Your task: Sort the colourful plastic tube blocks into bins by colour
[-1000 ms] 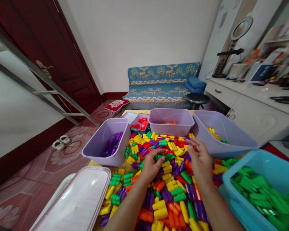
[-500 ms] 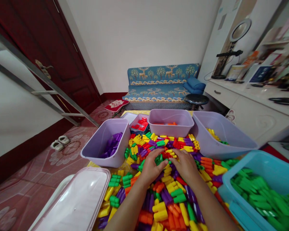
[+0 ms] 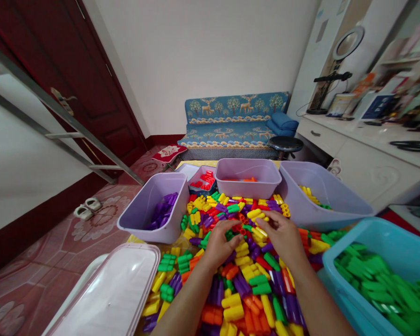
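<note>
Left hand [image 3: 224, 245] and right hand [image 3: 280, 238] half-curled on heap of plastic building blocks [image 3: 247, 275]; any grip unclear. Lilac bin [image 3: 136, 219] of purple blocks [image 3: 163, 210] at left, blue bin [image 3: 371, 238] of green blocks [image 3: 371, 280] at right.

We are in a home: a deer-patterned sofa [image 3: 233, 122], a dark wooden door [image 3: 91, 79], and slippers [image 3: 87, 207] on the tiled floor [image 3: 56, 266].
</note>
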`<state>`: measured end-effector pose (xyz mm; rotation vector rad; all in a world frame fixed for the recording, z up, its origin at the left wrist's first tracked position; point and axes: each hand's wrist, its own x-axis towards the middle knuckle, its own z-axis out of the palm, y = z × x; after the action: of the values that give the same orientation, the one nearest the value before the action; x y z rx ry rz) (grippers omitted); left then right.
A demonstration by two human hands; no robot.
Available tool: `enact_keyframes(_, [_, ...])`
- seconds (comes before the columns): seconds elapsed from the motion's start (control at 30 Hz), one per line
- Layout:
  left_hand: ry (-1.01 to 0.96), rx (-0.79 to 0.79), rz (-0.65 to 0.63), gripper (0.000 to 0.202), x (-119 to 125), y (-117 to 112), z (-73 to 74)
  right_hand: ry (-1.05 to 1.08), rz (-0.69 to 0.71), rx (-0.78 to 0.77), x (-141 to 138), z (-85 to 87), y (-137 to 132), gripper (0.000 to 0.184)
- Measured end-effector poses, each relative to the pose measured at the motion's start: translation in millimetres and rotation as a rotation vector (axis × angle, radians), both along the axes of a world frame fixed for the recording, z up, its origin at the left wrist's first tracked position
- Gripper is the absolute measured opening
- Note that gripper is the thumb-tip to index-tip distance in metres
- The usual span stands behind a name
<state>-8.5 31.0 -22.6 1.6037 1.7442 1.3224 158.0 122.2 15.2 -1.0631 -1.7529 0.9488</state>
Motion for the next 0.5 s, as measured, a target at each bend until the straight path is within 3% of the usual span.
enact_keyframes(0.07, [-0.006, -0.008, 0.006, 0.034, 0, -1, 0.3, 0.306, -0.144, -0.087, 1, 4.7, 6, 0.031])
enact_keyframes(0.13, [-0.009, -0.009, 0.012, 0.034, 0, -1, 0.2, 0.675, -0.241, -0.080, 2, 13.3, 13, 0.027])
enact_keyframes(0.23, [-0.005, -0.007, 0.017, 0.034, 0, -1, 0.5, 1.004, -0.209, -0.065, 2, 22.9, 19, 0.025])
enact_keyframes(0.3, [-0.009, -0.005, 0.017, 0.033, 1, -1, 1.5, 0.956, -0.184, -0.133, 1, 19.0, 21, 0.029])
enact_keyframes(0.4, [-0.014, 0.044, 0.036, 0.030, 1, -1, 4.6, 0.573, -0.206, -0.182, 1, -3.2, 21, 0.041])
enact_keyframes(0.5, [0.081, 0.127, 0.210, 0.028, 0, -2, 7.8, 0.022, -0.145, 0.021, 4, -26.9, 19, 0.040])
